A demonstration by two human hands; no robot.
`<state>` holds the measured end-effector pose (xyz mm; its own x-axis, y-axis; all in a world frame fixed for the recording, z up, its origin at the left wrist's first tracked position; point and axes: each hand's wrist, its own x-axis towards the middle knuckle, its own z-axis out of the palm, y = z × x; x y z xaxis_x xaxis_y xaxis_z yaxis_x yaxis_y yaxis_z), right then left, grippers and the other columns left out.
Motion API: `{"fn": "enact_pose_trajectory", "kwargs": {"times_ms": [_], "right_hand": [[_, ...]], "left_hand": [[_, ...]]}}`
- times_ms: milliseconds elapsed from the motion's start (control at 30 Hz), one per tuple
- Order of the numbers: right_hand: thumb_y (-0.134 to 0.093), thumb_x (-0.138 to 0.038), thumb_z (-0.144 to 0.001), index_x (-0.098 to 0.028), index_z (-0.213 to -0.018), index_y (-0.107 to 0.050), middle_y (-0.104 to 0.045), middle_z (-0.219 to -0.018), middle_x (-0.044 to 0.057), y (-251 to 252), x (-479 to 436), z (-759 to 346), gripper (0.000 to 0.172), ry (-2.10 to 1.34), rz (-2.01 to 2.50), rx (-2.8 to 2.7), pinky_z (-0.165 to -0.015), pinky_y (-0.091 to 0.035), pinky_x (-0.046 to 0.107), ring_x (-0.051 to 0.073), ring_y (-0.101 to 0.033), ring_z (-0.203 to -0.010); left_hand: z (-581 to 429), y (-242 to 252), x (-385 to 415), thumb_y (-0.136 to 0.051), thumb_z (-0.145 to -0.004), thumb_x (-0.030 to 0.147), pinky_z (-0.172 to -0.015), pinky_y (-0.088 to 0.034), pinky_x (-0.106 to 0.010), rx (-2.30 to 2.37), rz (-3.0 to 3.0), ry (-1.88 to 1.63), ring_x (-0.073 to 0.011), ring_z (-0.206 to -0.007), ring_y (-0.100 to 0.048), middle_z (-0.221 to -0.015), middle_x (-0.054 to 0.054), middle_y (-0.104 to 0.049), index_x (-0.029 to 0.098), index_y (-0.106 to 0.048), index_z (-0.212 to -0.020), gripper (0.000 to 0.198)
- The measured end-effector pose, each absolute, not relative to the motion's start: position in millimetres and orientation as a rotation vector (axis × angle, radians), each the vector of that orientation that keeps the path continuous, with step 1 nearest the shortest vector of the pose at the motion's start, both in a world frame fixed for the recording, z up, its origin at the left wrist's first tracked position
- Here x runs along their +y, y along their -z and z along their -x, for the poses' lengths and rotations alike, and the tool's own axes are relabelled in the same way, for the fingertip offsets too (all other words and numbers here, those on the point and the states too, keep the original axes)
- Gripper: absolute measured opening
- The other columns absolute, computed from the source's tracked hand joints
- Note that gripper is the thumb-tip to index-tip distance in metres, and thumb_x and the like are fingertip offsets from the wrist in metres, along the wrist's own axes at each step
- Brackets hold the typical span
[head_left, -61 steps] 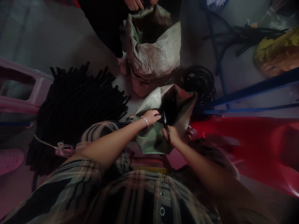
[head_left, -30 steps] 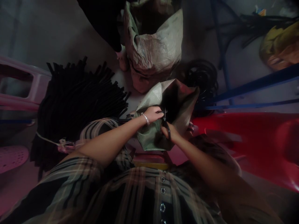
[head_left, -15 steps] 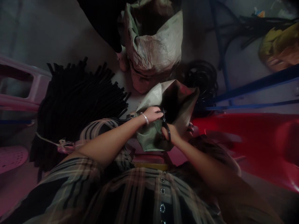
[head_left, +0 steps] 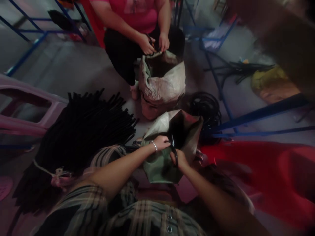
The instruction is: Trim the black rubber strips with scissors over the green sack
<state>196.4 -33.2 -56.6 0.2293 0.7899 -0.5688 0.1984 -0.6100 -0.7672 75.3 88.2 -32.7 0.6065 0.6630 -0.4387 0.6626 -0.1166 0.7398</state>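
My right hand (head_left: 181,160) is closed around the black-handled scissors (head_left: 173,146), whose blades point away from me. The blades look nearly together. Beside them, my left hand (head_left: 161,143), with a bracelet at its wrist, pinches a thin black strip (head_left: 168,141). Only a short end of that strip shows past the fingers. Both hands are over the near rim of an open woven sack (head_left: 159,170) between my knees; its inside is too dark to make out. To the left lies a large tied bundle of black strips or tubes (head_left: 91,121).
Opposite sits a person in a pink top (head_left: 145,16), holding scissors over another woven sack (head_left: 167,88). A black coil (head_left: 205,106) lies right of the sacks. Blue metal frames (head_left: 263,113) and a red surface (head_left: 246,164) are at right, a pink plastic stool (head_left: 55,109) at left.
The view has tilted up, so the other person's arms and scissors now show. My scissor blades, spread apart before at the black strip, are now closer together.
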Motion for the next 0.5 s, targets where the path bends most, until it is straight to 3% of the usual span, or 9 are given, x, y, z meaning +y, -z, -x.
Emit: {"fn": "enact_pose_trajectory", "kwargs": {"times_ms": [100,200,333,400,500], "right_hand": [[-0.050,-0.039,-0.074,-0.017,-0.062,-0.054,-0.056,-0.054,0.001,51,-23,-207,0.025,-1.169,2.006,-0.991,-0.050,-0.039,0.022,0.013,-0.052,-0.051],[-0.049,-0.046,-0.077,-0.016,-0.065,-0.058,-0.061,-0.060,0.004,44,-13,-214,0.034,-1.160,1.950,-1.033,-0.056,-0.043,0.024,0.016,-0.057,-0.059],[-0.054,-0.043,-0.074,-0.017,-0.068,-0.060,-0.059,-0.054,0.002,42,-7,-208,0.028,-1.304,1.903,-1.027,-0.048,-0.041,0.023,0.015,-0.056,-0.052],[-0.053,-0.041,-0.074,-0.018,-0.065,-0.059,-0.056,-0.051,0.001,42,-6,-204,0.026,-1.354,1.878,-0.976,-0.044,-0.039,0.023,0.014,-0.053,-0.046],[-0.055,-0.044,-0.072,-0.019,-0.059,-0.055,-0.054,-0.049,0.002,39,-5,-203,0.029,-1.313,1.798,-0.920,-0.042,-0.038,0.024,0.014,-0.051,-0.045]], "left_hand": [[-75,33,84,-0.055,-0.069,0.025,-0.068,-0.043,-0.024,1.013,-1.911,0.048,-0.0155,-0.075,-0.057,-0.080,-0.004,-0.065,0.014,-0.064,-0.085,0.021],[-75,31,76,-0.059,-0.067,0.027,-0.069,-0.043,-0.026,0.950,-1.966,0.086,-0.0178,-0.079,-0.058,-0.089,-0.006,-0.065,0.016,-0.061,-0.091,0.027],[-74,26,70,-0.064,-0.062,0.037,-0.062,-0.043,-0.027,0.901,-1.992,0.159,-0.0201,-0.076,-0.058,-0.087,-0.007,-0.064,0.017,-0.056,-0.102,0.045],[-71,23,71,-0.065,-0.060,0.033,-0.063,-0.044,-0.027,0.836,-2.024,0.171,-0.0209,-0.078,-0.059,-0.090,-0.007,-0.064,0.017,-0.054,-0.108,0.052],[-61,21,77,-0.061,-0.060,0.022,-0.066,-0.045,-0.033,0.874,-2.182,0.231,-0.0254,-0.082,-0.061,-0.091,-0.009,-0.064,0.019,-0.058,-0.105,0.045]]}}
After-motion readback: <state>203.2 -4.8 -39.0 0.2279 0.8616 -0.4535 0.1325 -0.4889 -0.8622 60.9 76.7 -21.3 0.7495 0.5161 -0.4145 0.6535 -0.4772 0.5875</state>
